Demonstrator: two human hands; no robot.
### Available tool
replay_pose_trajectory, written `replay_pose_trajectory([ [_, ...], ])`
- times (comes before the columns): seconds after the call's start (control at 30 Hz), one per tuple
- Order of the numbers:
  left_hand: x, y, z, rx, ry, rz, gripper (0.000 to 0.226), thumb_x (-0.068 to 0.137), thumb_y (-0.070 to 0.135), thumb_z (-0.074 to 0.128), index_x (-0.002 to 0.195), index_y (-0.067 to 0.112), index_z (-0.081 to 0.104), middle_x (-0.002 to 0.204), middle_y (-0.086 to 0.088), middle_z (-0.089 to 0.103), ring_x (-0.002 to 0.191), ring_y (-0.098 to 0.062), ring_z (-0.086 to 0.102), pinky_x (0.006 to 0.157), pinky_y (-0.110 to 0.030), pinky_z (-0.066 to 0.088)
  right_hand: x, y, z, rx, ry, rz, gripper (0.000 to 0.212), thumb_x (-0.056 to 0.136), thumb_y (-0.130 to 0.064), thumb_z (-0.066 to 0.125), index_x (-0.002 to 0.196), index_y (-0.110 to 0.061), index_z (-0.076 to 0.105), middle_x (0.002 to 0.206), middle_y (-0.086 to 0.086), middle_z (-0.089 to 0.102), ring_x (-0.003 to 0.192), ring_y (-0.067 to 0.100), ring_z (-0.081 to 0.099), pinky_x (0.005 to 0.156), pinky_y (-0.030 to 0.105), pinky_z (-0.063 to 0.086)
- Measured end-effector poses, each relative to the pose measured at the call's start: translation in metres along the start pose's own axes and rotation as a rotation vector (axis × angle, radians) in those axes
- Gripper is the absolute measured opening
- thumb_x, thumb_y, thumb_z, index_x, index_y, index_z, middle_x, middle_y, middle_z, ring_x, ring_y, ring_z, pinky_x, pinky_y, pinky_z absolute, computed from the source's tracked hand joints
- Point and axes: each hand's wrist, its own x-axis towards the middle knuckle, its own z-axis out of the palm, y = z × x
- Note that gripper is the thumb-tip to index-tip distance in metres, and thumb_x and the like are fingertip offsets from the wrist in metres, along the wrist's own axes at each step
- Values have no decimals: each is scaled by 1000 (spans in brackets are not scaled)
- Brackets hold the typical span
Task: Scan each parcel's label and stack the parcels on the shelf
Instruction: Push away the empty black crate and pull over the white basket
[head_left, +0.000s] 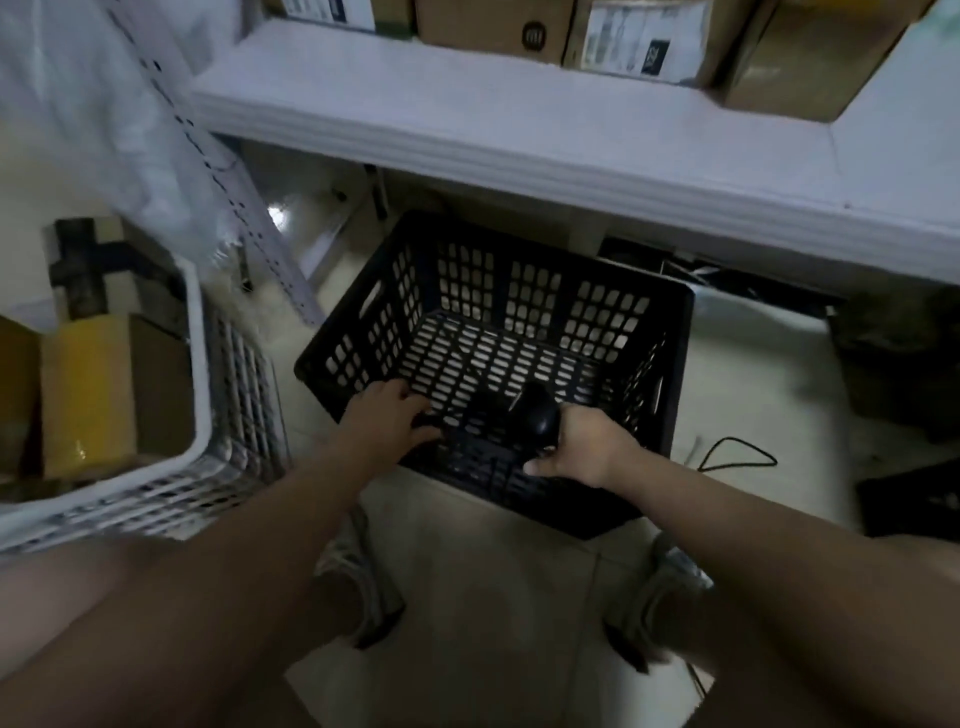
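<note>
A black slatted crate stands on the floor below the white shelf; I see no parcel inside it. My left hand grips the crate's near rim, fingers curled over the edge. My right hand is closed around a black handheld scanner, held over the crate's near side. Brown cardboard parcels with white labels stand in a row on the shelf above.
A white slatted crate at the left holds brown boxes, one wrapped in yellow tape. A perforated shelf upright rises between the crates. A black cable and dark items lie on the floor at the right. My feet stand just behind the black crate.
</note>
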Motion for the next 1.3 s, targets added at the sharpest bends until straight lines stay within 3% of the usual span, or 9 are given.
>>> replay_pose_trajectory([
  [0.1,1,-5,11,92,-60,-14,45,98,48,40,140,31,45,139,-5,44,127,-29,39,103,-41,36,4,-3,19,-158,2,24,45,79,-44,71,115,-19,63,112,3,64,106,25,60,82,31,51],
  [0.23,16,-3,3,147,-61,-51,41,100,46,36,129,24,54,130,-5,49,122,-28,43,97,-40,39,11,5,15,-226,83,91,34,85,-36,63,111,-15,61,111,9,65,101,29,62,73,30,49],
  [0.37,25,10,-4,124,-85,-95,48,99,49,39,133,18,50,132,-10,47,123,-30,41,99,-43,37,5,27,1,-215,25,111,53,81,-44,71,121,-14,55,113,5,63,104,27,61,79,33,52],
  [0.63,38,100,12,114,49,-72,46,101,45,34,135,15,40,141,-10,37,132,-33,32,103,-51,33,-24,95,-36,-294,134,318,50,85,-38,68,126,-16,51,113,8,64,103,29,62,78,36,52],
  [0.77,46,162,23,61,123,22,41,102,42,34,130,16,46,135,-8,43,128,-32,35,101,-55,32,-47,135,-47,-296,190,458,39,89,-28,61,124,-14,51,110,9,63,99,31,63,76,38,53],
  [1.0,66,188,15,106,217,129,49,95,52,44,124,13,50,126,-11,47,118,-29,44,95,-44,39,-58,158,-42,-123,308,465,36,91,-31,56,121,-11,54,107,11,64,98,34,62,71,35,48],
  [1.07,64,160,13,22,268,-1,56,90,54,52,127,12,47,133,-16,42,123,-34,39,99,-46,37,-48,145,-36,-32,332,369,37,88,-33,60,118,-13,55,110,10,65,102,33,62,73,35,49],
  [1.2,61,112,22,-584,244,-265,78,79,36,75,139,6,35,133,-23,43,120,-40,45,94,-46,42,-27,128,-32,36,319,235,41,84,-35,62,118,-13,56,116,10,64,108,32,60,83,38,52],
  [1.3,65,107,29,-610,308,-254,67,80,31,75,131,2,44,122,-21,56,112,-39,53,85,-43,44,-23,130,-38,63,299,242,41,85,-35,61,119,-12,55,116,9,65,106,32,61,83,40,54],
])
